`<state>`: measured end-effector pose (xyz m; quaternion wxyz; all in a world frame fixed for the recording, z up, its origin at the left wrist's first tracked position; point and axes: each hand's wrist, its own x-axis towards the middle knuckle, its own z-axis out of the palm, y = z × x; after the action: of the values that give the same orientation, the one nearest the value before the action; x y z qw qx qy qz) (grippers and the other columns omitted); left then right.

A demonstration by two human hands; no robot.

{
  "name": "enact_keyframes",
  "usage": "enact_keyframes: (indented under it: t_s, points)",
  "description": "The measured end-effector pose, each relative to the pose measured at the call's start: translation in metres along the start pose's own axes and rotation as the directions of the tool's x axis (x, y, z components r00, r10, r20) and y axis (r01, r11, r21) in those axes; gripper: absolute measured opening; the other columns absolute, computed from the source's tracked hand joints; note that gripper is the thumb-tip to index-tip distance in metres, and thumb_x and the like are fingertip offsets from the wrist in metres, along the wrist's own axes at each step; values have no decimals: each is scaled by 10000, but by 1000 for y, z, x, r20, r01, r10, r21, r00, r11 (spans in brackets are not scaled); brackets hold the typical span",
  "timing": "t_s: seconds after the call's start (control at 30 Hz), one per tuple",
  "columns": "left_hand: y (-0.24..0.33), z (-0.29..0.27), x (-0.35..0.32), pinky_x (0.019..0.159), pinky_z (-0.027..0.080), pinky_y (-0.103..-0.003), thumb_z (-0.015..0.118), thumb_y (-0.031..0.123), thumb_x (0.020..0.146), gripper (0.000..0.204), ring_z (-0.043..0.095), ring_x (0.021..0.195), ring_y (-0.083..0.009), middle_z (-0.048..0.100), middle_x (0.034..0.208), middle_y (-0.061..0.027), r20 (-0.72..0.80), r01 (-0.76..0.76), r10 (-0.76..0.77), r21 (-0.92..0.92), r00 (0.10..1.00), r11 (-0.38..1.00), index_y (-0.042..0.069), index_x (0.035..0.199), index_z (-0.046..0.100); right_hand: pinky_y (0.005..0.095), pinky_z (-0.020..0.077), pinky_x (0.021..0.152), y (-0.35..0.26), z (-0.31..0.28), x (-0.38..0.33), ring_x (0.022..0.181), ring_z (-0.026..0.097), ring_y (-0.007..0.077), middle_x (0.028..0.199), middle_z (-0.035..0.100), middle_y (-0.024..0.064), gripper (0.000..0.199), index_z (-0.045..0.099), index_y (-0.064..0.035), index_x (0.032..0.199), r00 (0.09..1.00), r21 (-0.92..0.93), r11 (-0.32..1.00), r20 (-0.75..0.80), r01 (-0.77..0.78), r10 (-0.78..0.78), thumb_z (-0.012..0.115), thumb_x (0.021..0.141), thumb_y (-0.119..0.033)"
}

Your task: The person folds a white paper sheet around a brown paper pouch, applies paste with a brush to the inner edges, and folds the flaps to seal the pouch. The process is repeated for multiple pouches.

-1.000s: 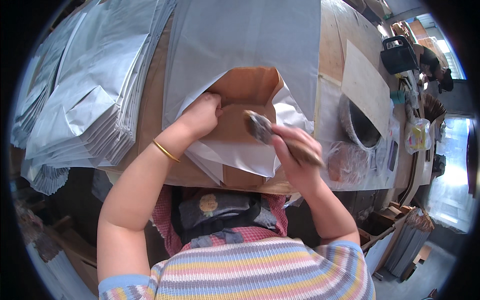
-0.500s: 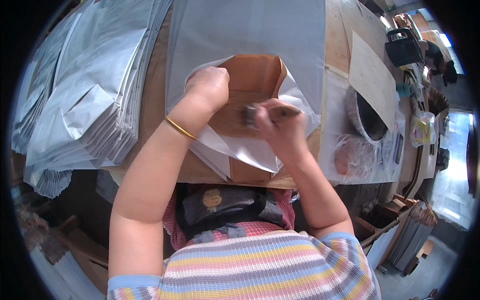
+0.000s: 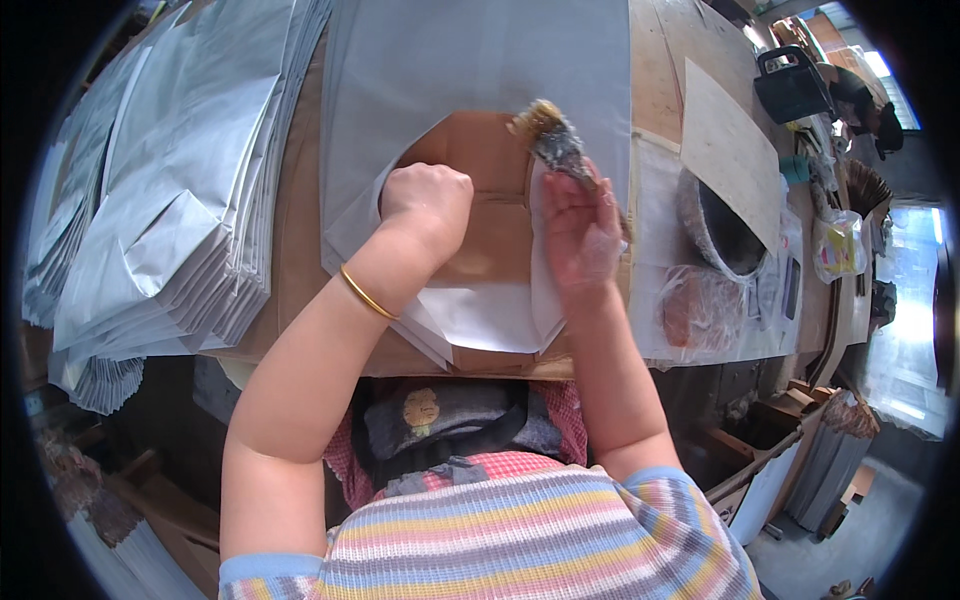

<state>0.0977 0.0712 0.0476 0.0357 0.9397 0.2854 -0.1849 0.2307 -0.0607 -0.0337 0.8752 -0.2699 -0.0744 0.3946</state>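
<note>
Brush [image 3: 552, 140] in right hand's [image 3: 580, 240] grip slants bristles up-left; left hand [image 3: 428, 205] fisted on cardboard [image 3: 490, 230].

Your right hand [image 3: 580, 235] hides the handle of the bristly glue-caked brush [image 3: 548, 135]. Your clenched left hand [image 3: 428, 205] covers part of the brown cardboard panel [image 3: 490, 215]; upper-right clutter is too small to tell.

**Brushing the open end of a paper bag**

The left hand [image 3: 428, 205], fisted, presses on the brown cardboard insert [image 3: 480, 215] inside a grey paper bag [image 3: 480, 70]. The right hand [image 3: 580, 235] grips a brush [image 3: 550, 135], bristles at the bag's folded flap. A stack of finished bags [image 3: 170, 190] lies to the left; a dark bowl [image 3: 720, 225] sits to the right on the wooden table [image 3: 300, 250].
</note>
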Motion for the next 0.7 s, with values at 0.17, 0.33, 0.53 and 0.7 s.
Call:
enact_keyframes:
  t_s: [0.17, 0.33, 0.53, 0.7]
  points:
    - [-26, 13, -39, 987, 466, -341, 610, 119, 874, 367, 573, 1197, -279, 596, 1275, -178, -851, -810, 186, -368, 491, 457, -9, 1218, 604, 452, 323, 1143, 4, -16, 11, 1188, 580, 291, 1155, 672, 151, 416, 525, -38, 1305, 940, 252, 935, 296, -249, 171, 418, 1017, -318]
    - [-60, 103, -49, 1165, 219, -439, 504, 262, 957, 630, 325, 1412, -308, 343, 1527, -169, -620, -108, -61, -231, 782, 967, 16, 1494, 284, 473, 324, 1143, 8, -16, 9, 1163, 592, 297, 1180, 658, 158, 418, 513, -31, 1323, 886, 244, 906, 403, -345, 228, 381, 1045, -313]
    - [-27, 109, -40, 1186, 169, -446, 481, 333, 948, 646, 287, 1430, -306, 318, 1544, -143, -564, -58, -57, -183, 824, 981, 49, 1498, 296, 429, 474, 1004, 4, -17, 10, 1045, 621, 205, 1092, 661, 98, 346, 536, -50, 1273, 892, 222, 897, 342, -383, 296, 485, 1020, -281]
    - [-57, 94, -49, 1187, 190, -444, 507, 288, 937, 646, 270, 1436, -309, 281, 1560, -143, -412, -350, 251, -183, 876, 919, 20, 1486, 295, 364, 494, 913, -4, -5, -15, 1011, 618, 196, 1136, 640, 94, 358, 545, -33, 1261, 872, -191, 894, 213, -405, 441, 531, 997, -275]
